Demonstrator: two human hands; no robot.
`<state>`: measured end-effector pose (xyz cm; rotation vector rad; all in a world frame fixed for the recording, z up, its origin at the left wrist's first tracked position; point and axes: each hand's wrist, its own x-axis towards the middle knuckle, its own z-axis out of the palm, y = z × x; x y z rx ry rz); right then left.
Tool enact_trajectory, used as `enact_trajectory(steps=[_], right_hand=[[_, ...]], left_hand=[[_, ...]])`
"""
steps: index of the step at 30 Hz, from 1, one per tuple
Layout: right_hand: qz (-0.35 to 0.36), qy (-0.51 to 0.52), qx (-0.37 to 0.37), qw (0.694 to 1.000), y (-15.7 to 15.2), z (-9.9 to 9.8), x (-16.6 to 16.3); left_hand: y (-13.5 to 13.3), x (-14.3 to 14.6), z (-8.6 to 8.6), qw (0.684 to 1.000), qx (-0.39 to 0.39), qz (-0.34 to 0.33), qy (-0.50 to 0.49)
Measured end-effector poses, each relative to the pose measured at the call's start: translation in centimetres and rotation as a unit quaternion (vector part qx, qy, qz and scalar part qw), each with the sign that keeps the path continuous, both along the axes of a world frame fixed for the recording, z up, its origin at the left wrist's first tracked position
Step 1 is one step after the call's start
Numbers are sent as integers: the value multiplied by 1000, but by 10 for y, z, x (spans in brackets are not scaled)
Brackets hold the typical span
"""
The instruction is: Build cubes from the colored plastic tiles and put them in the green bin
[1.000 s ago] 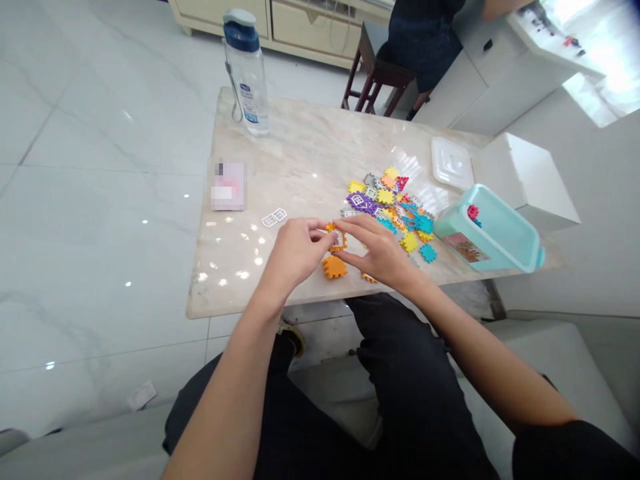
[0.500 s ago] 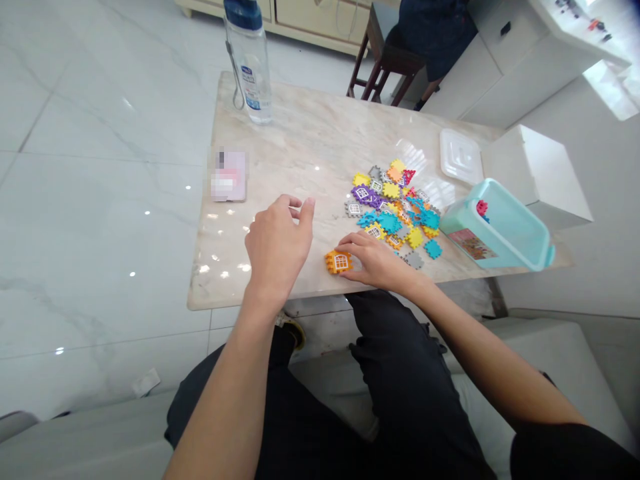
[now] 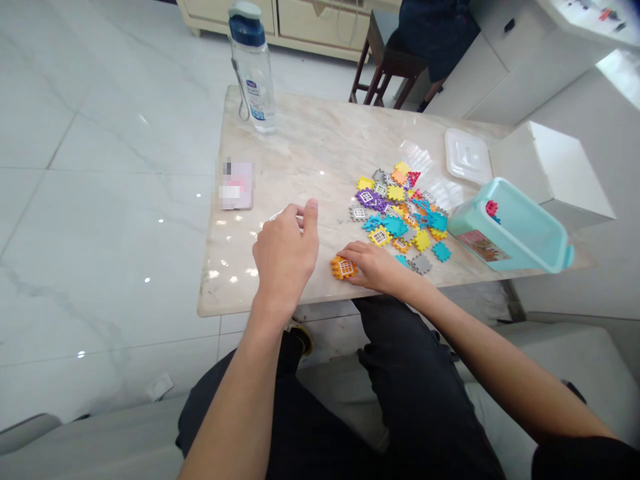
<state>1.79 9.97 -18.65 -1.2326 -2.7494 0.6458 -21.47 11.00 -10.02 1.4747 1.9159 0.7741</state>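
My right hand (image 3: 373, 265) rests at the table's near edge, thumb and fingers closed on an orange interlocking block (image 3: 344, 268) with a white lattice window on its face. To its left, my left hand (image 3: 286, 248) is held over the table with its fingers curled in. A small white edge (image 3: 275, 216) shows past its knuckles. The back of the hand hides what the fingers hold, if anything. Beyond my right hand lies a loose pile of notched plastic tiles, among them a yellow window tile (image 3: 380, 236), a purple window tile (image 3: 367, 197) and a blue tile (image 3: 441, 251).
A turquoise bin (image 3: 520, 233) with a few pieces inside stands right of the pile. Behind it are a clear lid (image 3: 467, 157) and a white box (image 3: 565, 160). A water bottle (image 3: 257, 87) and a pink item (image 3: 239, 187) are at the left. A person (image 3: 437, 40) is beyond the table.
The whole view has shifted slightly. A white edge now shows beyond my left hand. My right hand stays on the orange block at about the same spot on the table.
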Motion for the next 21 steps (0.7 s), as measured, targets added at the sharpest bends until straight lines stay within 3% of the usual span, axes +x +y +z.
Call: enact_trajectory(steps=[7, 13, 17, 21], right_hand=[[-6, 23, 1, 1000, 2, -8, 0], [-49, 39, -10, 998, 9, 3, 1], [-136, 151, 35, 979, 15, 31, 26], [-160, 230, 72, 957, 19, 76, 54]], left_hand=[[2, 1, -2, 999, -8, -43, 24], [11, 2, -11, 995, -24, -90, 41], [7, 19, -24, 982, -51, -155, -95], [-3, 46, -21, 924, -137, -154, -322]])
